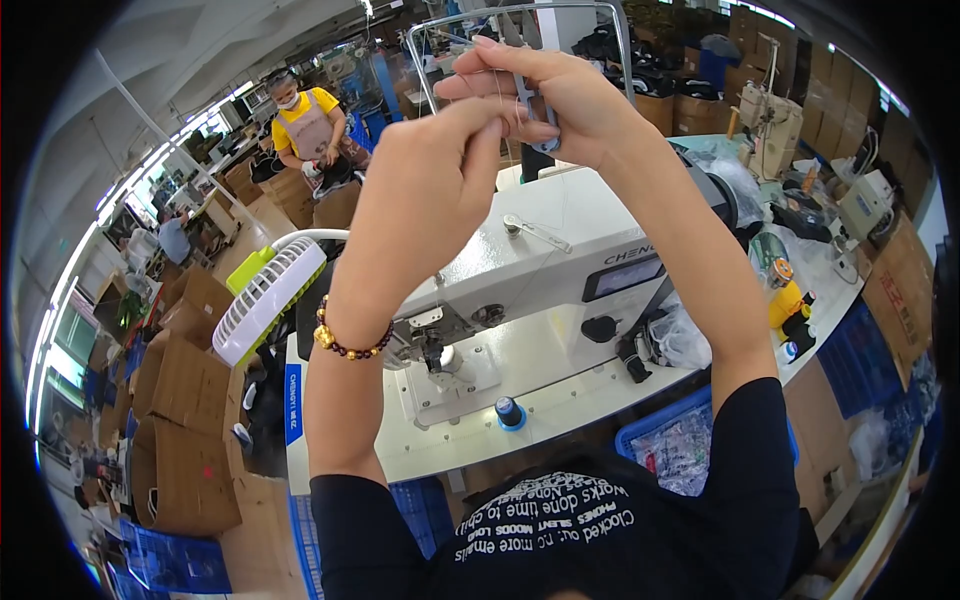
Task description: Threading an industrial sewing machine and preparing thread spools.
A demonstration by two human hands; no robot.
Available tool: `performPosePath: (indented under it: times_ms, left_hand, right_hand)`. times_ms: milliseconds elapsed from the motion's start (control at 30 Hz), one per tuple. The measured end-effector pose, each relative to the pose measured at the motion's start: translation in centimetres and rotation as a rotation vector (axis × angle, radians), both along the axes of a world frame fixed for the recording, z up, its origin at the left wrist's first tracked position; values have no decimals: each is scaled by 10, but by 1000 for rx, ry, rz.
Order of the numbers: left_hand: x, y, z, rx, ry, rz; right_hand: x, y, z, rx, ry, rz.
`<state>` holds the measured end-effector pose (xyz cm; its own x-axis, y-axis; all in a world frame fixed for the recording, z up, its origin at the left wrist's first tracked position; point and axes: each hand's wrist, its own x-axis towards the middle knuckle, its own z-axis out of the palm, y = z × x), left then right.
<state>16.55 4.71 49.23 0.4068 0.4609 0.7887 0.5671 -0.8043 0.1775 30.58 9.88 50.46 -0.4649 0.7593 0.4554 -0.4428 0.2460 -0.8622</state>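
Note:
Both my hands are raised over the white sewing machine (560, 215), close together in front of a bent metal frame (628, 60). My left hand (430, 165), with a beaded bracelet at its wrist, is closed, thumb and forefinger pinched on a fine thread (500, 90). My right hand (580, 95) reaches in from the other side, its fingers stretched toward the left. Against its palm lies a narrow grey tool (524, 92) with a rounded lower end, perhaps thread snips; the exact kind is unclear. Below, the needle area (435, 350) sits over the machine's plate.
A dark thread spool (509, 411) with a blue base stands on the table's near edge. A white and green fan (270, 300) is at the left. Yellow spools (788, 305) and plastic bags lie at the right. Cardboard boxes (185, 450) line the left; a co-worker (310, 130) stands beyond.

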Motion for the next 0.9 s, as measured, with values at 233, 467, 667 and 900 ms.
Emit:
performPosePath:
  times_ms: [233, 467, 667, 900]
  left_hand:
    - [-16, 4, -1, 3, -219, -1]
    - [-13, 42, 13, -462, -135, -547]
    - [-17, 71, 24, -557, -12, -457]
    - [-1, 73, 23, -672, -230, -654]
  right_hand:
    - [6, 0, 1, 40, 49, -53]
    - [11, -13, 10, 427, -451, -405]
    - [36, 1, 20, 326, -398, -318]
    - [37, -1, 23, 245, -345, -298]
